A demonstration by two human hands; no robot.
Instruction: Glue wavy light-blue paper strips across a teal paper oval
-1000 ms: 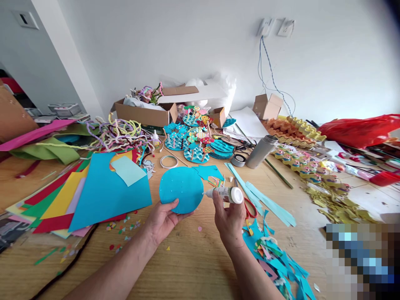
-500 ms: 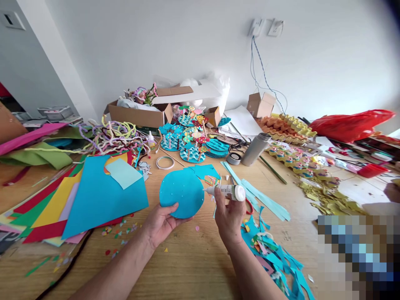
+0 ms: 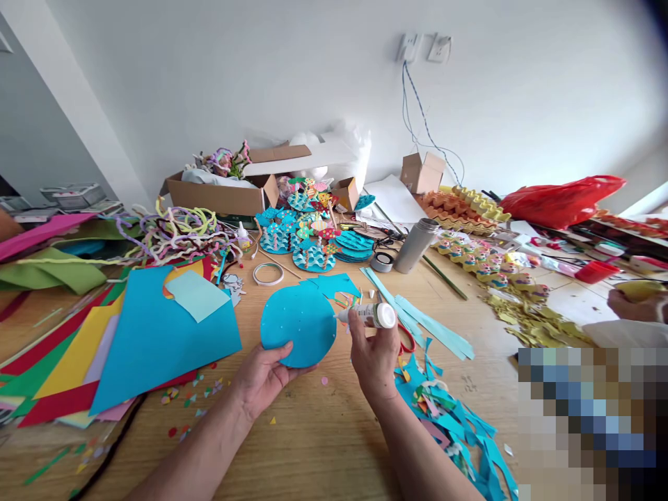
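A round blue paper disc (image 3: 300, 323) is pinched at its lower edge by my left hand (image 3: 266, 379), thumb on top and fingers beneath. Small pale glue dots show on its face and along its rim. My right hand (image 3: 373, 358) is closed round a white glue bottle (image 3: 368, 314), held nearly level with its nozzle at the disc's right edge. Behind the disc lies a blue paper offcut (image 3: 334, 284). Red-handled scissors (image 3: 406, 339) are partly hidden beyond my right hand.
Stacked coloured sheets (image 3: 172, 341) lie left, blue scraps (image 3: 459, 424) right, pale strips (image 3: 433, 325) beyond. Finished fish decorations (image 3: 313, 257), a steel flask (image 3: 416, 247) and a cardboard box (image 3: 219, 195) stand behind. At far right, another person's hand (image 3: 634, 306) holds something yellowish.
The view has shifted slightly to the right. The bottle's nozzle stays by the disc's right edge, and both hands keep their holds. The other person's hand shows more fully.
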